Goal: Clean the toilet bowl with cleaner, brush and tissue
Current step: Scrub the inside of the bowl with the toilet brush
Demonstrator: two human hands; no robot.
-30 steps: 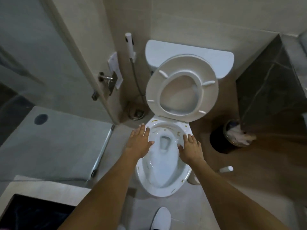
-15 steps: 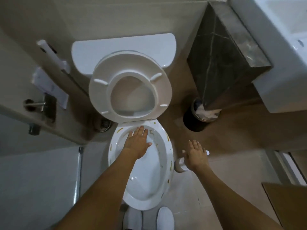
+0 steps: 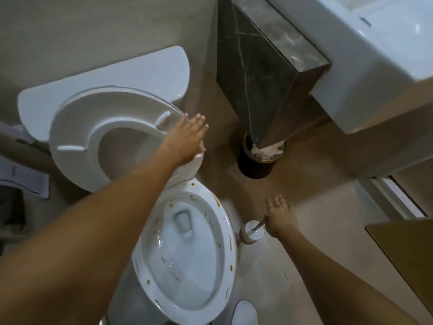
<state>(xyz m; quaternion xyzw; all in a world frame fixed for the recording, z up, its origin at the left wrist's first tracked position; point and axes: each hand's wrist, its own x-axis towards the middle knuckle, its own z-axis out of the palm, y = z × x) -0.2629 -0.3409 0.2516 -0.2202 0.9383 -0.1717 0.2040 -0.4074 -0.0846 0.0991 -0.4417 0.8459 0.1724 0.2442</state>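
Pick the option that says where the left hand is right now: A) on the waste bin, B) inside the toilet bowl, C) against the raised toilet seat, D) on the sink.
C: the left hand lies flat, fingers spread, against the edge of the raised toilet seat, above the toilet bowl and apart from the waste bin.

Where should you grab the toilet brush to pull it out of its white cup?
Take the toilet brush by its thin metal handle, the only part sticking out of the white holder on the floor. It leans up and to the right, toward the right hand, so come from the right and above. Wrap the fingers around the upper handle and lift along its lean.
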